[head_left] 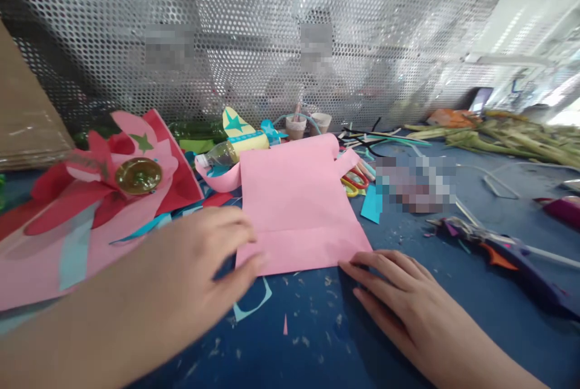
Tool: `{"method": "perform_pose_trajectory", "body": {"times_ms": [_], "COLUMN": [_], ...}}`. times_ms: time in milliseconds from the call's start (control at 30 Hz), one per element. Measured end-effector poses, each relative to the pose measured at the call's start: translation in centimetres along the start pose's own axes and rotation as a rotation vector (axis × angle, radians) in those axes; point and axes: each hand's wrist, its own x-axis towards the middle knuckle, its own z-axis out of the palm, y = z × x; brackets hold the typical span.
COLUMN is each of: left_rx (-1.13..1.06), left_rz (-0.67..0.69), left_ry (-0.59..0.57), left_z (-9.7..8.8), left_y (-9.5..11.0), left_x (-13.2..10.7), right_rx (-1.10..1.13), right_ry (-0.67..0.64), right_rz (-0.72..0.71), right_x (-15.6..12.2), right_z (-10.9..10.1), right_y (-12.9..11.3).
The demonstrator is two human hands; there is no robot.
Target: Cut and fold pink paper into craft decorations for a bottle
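A pink sheet of paper lies on the blue table in front of me, its near edge folded up into a flap. My left hand rests on the sheet's near left corner, fingers curled and pressing down on the flap. My right hand lies flat with fingers stretched out, fingertips touching the sheet's near right corner. Neither hand lifts the paper.
At left lie red and pink paper shapes with a gold disc. Behind the sheet are a plastic bottle craft, scissors, paper cups and strips. Green stalks lie far right, a perforated metal screen stands behind. Paper scraps litter the table.
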Motion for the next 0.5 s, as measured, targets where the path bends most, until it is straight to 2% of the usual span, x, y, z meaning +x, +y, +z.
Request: {"method": "perform_pose_trajectory", "body": {"times_ms": [100,167,300,400,500], "left_rx": [0.090,0.103,0.096,0.068,-0.011], "left_rz": [0.301,0.385,0.354,0.339,0.294], "left_ry": [-0.085,-0.166,-0.198,-0.172,-0.195], "left_z": [1.6,3.3,5.5,5.7,5.4], "left_y": [2.4,3.6,4.0,3.4,3.1], "left_x": [0.6,0.3,-0.5,-0.7,-0.4], "right_rx": [-0.009,-0.004,0.062,0.079,0.080], "right_ry": [-0.021,-0.043,-0.115,-0.159,-0.178], "right_rz": [0.002,0.003,-0.052,-0.062,-0.037], "right_x": [0.8,1.6,3.3,4.0,3.6], "right_z": [-0.7,-1.2,-1.2,-0.7,-0.7], "right_y": [-0.3,-0.7,-1.8,-2.2,-1.8]}}
